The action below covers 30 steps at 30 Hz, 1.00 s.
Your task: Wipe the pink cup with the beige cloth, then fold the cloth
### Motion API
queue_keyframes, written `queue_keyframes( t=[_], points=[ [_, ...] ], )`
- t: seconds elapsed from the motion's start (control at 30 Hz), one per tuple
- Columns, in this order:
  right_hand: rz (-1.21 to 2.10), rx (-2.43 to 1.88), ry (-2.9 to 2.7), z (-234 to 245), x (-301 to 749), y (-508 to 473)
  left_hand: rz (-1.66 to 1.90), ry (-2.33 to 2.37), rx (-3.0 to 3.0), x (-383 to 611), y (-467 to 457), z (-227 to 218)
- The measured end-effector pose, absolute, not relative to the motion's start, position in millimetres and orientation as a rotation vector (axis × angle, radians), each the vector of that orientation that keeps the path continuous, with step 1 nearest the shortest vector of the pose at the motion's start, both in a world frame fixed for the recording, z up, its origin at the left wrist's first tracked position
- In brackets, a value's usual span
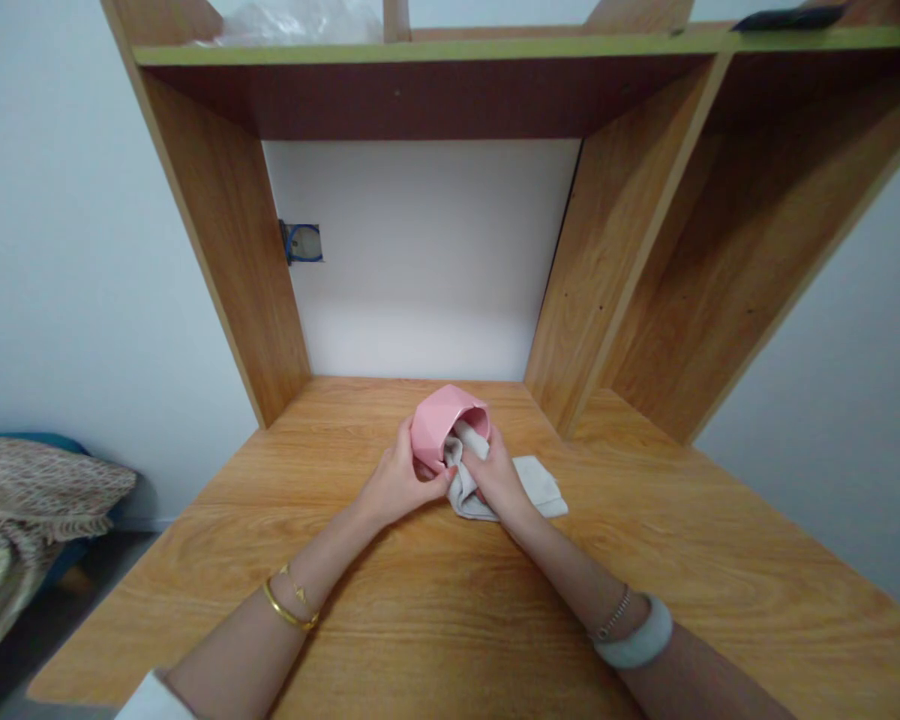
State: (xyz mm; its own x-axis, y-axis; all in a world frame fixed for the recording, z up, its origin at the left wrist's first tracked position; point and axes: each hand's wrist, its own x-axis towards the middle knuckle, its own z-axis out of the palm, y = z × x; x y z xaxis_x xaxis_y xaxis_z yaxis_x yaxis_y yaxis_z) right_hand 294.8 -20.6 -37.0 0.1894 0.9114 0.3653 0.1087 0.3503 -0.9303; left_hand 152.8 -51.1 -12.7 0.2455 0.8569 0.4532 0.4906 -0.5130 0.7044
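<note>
A pink faceted cup point(441, 420) is tilted on its side above the wooden desk point(682, 560), its mouth turned to the right. My left hand point(397, 482) is wrapped round the cup's base and side. My right hand point(496, 478) grips a pale grey cloth point(540, 485), part of which is pushed into the cup's mouth. The rest of the cloth lies on the desk to the right of my hand.
A wooden hutch stands on the desk: side panels left point(232, 250) and right point(600, 270), a shelf point(435, 50) overhead with a plastic bag point(300, 22) and a dark object point(787, 18). A blue socket box point(301, 243) is on the wall. Bedding point(30, 500) lies left.
</note>
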Motion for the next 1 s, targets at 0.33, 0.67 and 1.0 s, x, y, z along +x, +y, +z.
queue_keyframes(
  t=[0.33, 0.67, 1.0],
  points=[
    [0.616, -1.344, -1.296, -46, 308, -8, 0.872, 1.681, 2.377, 149, -55, -2],
    [0.452, -1.41, -1.529, -28, 311, -23, 0.648, 1.766, 2.55, 141, -55, 9],
    [0.487, -1.242, -1.506, -33, 311, -24, 0.806, 1.665, 2.424, 138, -50, 1]
  ],
)
